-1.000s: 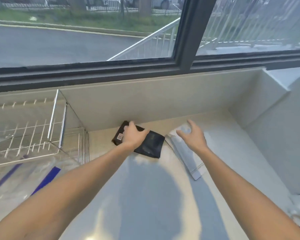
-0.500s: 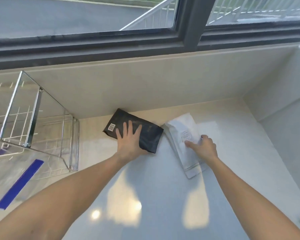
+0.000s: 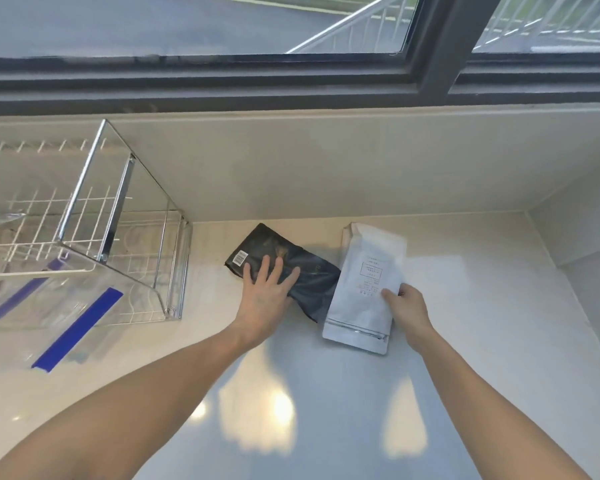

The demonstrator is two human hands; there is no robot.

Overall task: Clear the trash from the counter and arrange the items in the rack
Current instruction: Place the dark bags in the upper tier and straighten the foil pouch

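head view: the left hand (image 3: 267,296) lies flat with fingers (image 3: 264,268) spread open on the black pouch (image 3: 309,271), which rests on the tabletop (image 3: 465,341) near the far wall, while the right hand (image 3: 407,306) has its fingers closed on the right edge of the white pouch (image 3: 364,289) lying just beside it, overlapping its right end. the wire rack (image 3: 94,237) stands at the left, apart from both pouches.

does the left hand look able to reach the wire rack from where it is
Probably yes. The left hand lies flat on the black pouch, and only bare counter shows between it and the wire rack to its left.
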